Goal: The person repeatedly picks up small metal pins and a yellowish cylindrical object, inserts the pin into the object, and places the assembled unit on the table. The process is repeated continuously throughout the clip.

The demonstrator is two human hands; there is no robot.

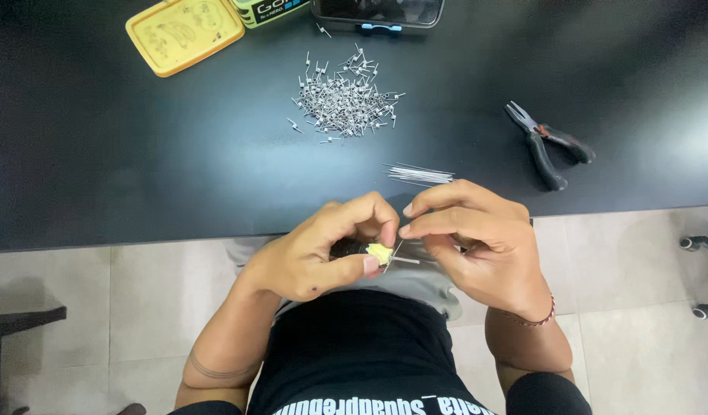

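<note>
Left hand (315, 253) pinches a yellow piece (380, 253); right hand (477, 242) pinches a thin wire (404, 260) touching it.

Coils (342, 96) lie mid-table (139, 169), wires (419, 175) just nearer (toward the hands), pliers (550, 146) to the right, tray (185, 32) at the far left.

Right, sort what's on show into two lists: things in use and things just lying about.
In use:
left hand holding a small yellow tool
right hand pinching a thin wire at the tool
wire pile
straight wires

Lying about:
pliers
yellow lid
dark case at the table edge
</note>
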